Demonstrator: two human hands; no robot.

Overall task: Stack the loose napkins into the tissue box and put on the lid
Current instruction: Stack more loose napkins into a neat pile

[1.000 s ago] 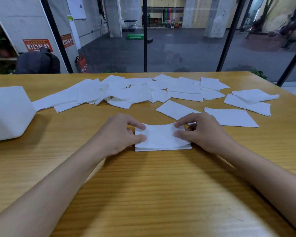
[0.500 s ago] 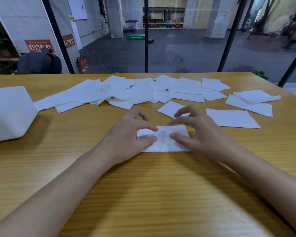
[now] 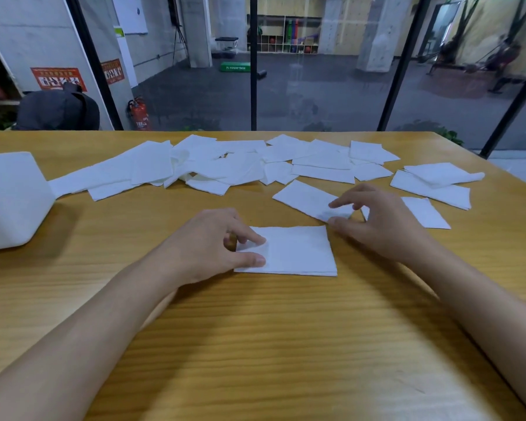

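A small squared stack of white napkins lies on the wooden table in front of me. My left hand rests on the stack's left edge, with index finger and thumb pressing on top. My right hand reaches past the stack's far right corner to a loose napkin, and its thumb and index finger pinch that napkin's near right corner. The white tissue box stands at the table's left edge. No separate lid is visible.
Several loose napkins lie scattered in a band across the far half of the table, and more napkins sit at the far right. One napkin lies partly under my right hand. Glass panels rise behind the table's far edge.
My right hand has left the stack and moved away and to the right, onto the loose napkin. My left hand stays on the stack's left edge.
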